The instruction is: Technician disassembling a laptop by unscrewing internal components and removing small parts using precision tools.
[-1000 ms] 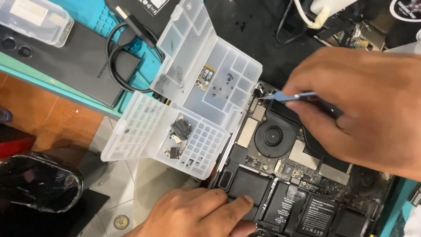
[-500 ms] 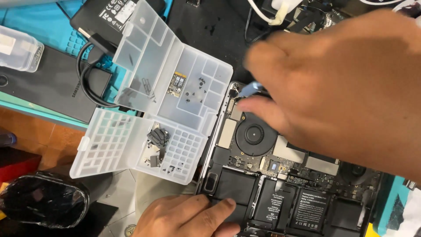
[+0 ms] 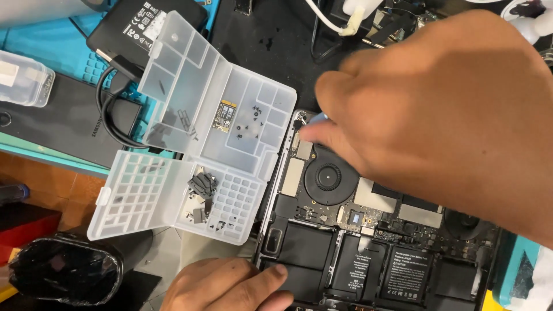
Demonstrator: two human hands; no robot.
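Observation:
An opened laptop (image 3: 368, 242) lies with its bottom cover off, showing a round black fan (image 3: 330, 177), a logic board and black battery cells. My right hand (image 3: 438, 115) fills the upper right and pinches a thin blue-tipped tool (image 3: 320, 118) at the laptop's top-left corner beside the fan; most of the tool is hidden by my fingers. My left hand (image 3: 227, 286) rests flat on the laptop's lower-left edge, holding nothing.
A clear plastic parts organiser (image 3: 196, 138) lies open left of the laptop, holding small screws, a small circuit card and dark parts. A black external drive (image 3: 144, 23) with looped cable, a teal mat (image 3: 52, 52) and a black-bagged bin (image 3: 63, 270) sit at the left.
My right hand has moved left and down over the laptop's top-left corner, now covering most of the tool. The view has shifted. My left hand stays on the laptop's edge.

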